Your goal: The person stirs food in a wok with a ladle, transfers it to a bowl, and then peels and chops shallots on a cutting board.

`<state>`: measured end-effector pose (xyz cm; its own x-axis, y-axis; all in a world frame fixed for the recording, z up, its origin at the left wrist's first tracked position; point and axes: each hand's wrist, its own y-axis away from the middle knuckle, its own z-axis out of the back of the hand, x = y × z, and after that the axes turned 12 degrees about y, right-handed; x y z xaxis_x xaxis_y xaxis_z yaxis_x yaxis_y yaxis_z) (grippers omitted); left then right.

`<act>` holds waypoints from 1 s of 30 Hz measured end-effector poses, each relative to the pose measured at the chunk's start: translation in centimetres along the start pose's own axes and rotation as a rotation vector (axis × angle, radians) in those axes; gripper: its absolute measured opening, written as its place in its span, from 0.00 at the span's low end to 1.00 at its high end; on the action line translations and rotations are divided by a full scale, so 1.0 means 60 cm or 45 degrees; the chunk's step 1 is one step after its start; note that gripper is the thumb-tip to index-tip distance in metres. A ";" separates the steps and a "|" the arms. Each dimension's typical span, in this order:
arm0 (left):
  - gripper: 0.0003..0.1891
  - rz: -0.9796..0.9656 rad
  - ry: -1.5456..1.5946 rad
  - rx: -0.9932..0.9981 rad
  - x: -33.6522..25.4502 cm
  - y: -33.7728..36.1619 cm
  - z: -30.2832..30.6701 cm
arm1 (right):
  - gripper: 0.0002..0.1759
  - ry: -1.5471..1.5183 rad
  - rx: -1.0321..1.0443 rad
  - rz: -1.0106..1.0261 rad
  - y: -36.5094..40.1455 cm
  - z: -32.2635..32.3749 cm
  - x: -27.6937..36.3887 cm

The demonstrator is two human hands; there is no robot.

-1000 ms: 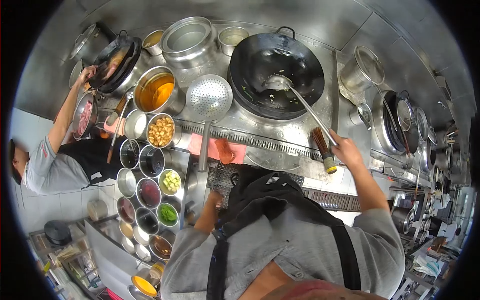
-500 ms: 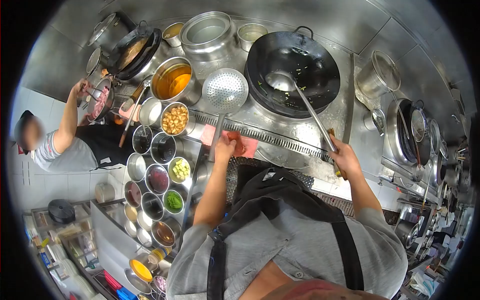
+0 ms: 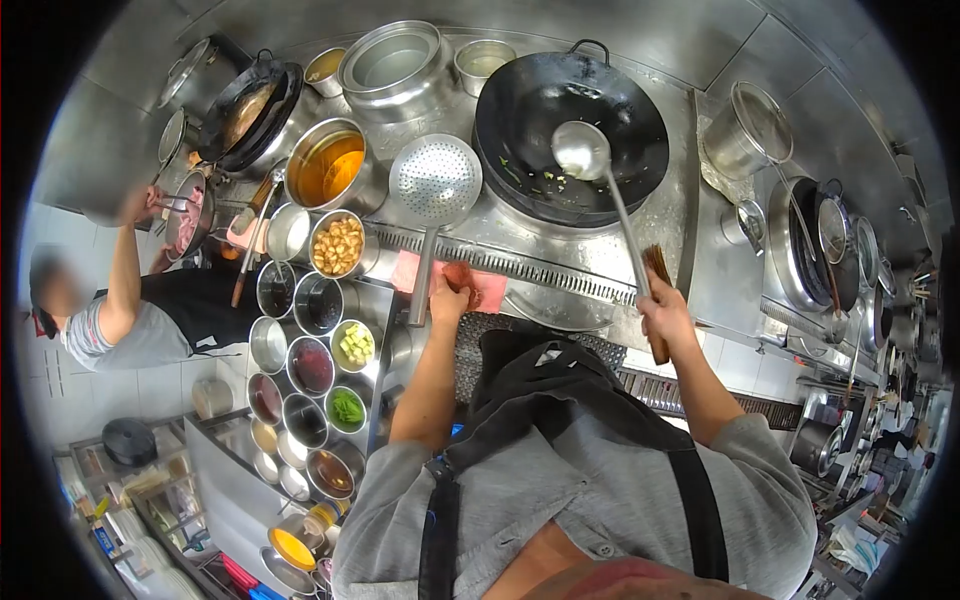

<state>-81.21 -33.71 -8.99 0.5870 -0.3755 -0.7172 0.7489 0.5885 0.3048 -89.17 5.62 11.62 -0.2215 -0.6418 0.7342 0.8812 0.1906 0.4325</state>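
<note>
My right hand [image 3: 668,312] is closed around the ladle [image 3: 628,225] near its handle end, with a brown bamboo brush [image 3: 656,264] in the same grip. The ladle's bowl rests inside a large black wok [image 3: 520,120], among wet scraps of green and pale food. My left hand [image 3: 450,302] is closed at a bunched reddish cloth [image 3: 459,275] on the stove's front edge, over a flat pink cloth [image 3: 490,292]. Just left of it runs the handle of a perforated skimmer [image 3: 436,180], whose round head lies on the steel stove top.
To the left stand a pot of orange oil [image 3: 330,165], a bowl of browned chunks [image 3: 338,246] and several ingredient tins [image 3: 310,365]. Another person [image 3: 130,320] works at a pan [image 3: 190,215] further left. A strainer pot [image 3: 750,125] stands right of the wok.
The ladle's bowl has shifted right inside the wok, and its handle stands steeper. The brush in my right hand has turned more upright. My left hand stays by the skimmer handle.
</note>
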 end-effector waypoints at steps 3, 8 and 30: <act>0.38 -0.136 0.188 -0.032 0.009 -0.003 -0.004 | 0.34 -0.262 0.238 0.048 0.021 -0.036 0.011; 0.38 -0.111 0.110 -0.028 0.002 -0.001 0.002 | 0.35 -0.479 0.306 -0.045 0.072 -0.045 0.085; 0.27 0.332 0.496 -0.292 0.063 0.293 0.037 | 0.35 -0.386 0.911 0.281 -0.004 -0.008 0.144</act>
<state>-65.13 -26.36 -4.93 0.5543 0.0728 -0.8292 0.4811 0.7849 0.3905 -91.11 -0.31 17.59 -0.2675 -0.3242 0.9074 0.4599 0.7846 0.4159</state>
